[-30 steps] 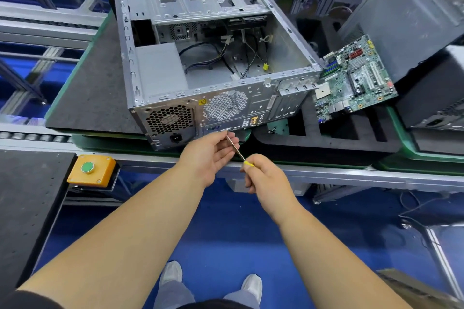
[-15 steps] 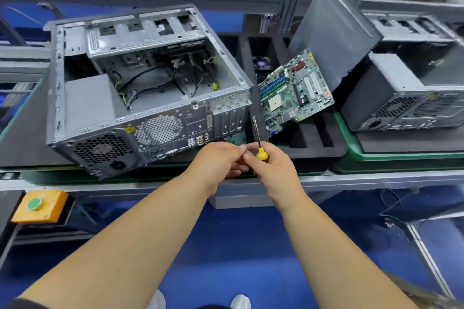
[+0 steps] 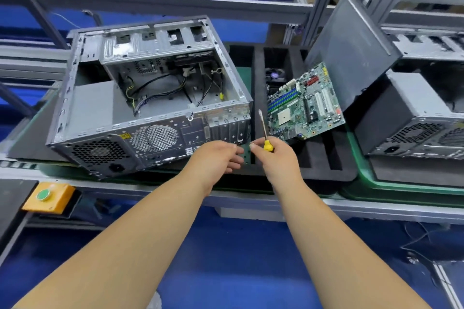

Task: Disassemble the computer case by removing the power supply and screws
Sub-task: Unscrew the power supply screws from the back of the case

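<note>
We see an open computer case [image 3: 150, 98] lying on its side on a dark mat, its rear panel turned toward us and its side cover off, so that loose black cables [image 3: 160, 90] show inside. The power supply [image 3: 93, 105] sits in the case's near left corner, its honeycomb fan grille and socket facing us at the rear panel. Just in front of the case's right rear corner, the right hand [image 3: 273, 158] has its grip closed around the yellow handle of a small screwdriver [image 3: 265, 133], whose shaft points up and slightly away, clear of the case. The left hand [image 3: 216, 160] hovers just beside it with fingers loosely extended toward the right hand; we cannot tell whether anything small is pinched between the fingertips (they are blurred there). To the right of the case, a black foam tray [image 3: 324, 158] with slots carries a green motherboard [image 3: 303, 105] propped at a tilt. A grey side panel [image 3: 351, 52] leans behind the motherboard, against a second computer case [image 3: 411, 118] standing on a green-edged pallet [image 3: 361, 178]. At the lower left, an orange box with a green button [image 3: 46, 195] is mounted on the surface's edge.
</note>
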Motion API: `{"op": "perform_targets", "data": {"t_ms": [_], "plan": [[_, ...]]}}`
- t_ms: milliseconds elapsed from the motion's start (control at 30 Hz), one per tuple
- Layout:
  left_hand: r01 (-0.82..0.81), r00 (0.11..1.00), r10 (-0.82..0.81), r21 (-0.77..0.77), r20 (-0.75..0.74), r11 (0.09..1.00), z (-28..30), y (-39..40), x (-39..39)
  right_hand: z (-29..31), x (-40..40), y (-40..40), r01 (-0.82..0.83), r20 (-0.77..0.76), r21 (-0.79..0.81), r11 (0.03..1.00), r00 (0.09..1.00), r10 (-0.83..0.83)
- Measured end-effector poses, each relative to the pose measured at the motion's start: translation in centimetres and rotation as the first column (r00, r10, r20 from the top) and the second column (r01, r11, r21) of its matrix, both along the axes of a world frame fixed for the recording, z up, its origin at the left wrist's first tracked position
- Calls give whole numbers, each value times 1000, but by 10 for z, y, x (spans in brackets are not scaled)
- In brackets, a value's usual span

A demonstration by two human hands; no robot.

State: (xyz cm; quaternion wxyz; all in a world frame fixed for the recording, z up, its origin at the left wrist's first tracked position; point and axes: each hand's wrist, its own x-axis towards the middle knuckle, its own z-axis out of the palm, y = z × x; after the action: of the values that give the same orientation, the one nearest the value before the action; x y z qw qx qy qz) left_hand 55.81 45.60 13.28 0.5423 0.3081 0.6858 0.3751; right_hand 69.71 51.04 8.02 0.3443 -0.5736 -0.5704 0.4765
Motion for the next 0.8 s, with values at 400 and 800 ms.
{"op": "perform_targets", "data": {"t_ms": [400,800], "plan": [[62,969,11,286,-246,956,3,-14,-24,-28,-3,40,157,15,-232,960,987,-158],[69,951,58,392,-303,918,6,-5,-30,-16,0,79,67,437,-49,997,899,-39]]}}
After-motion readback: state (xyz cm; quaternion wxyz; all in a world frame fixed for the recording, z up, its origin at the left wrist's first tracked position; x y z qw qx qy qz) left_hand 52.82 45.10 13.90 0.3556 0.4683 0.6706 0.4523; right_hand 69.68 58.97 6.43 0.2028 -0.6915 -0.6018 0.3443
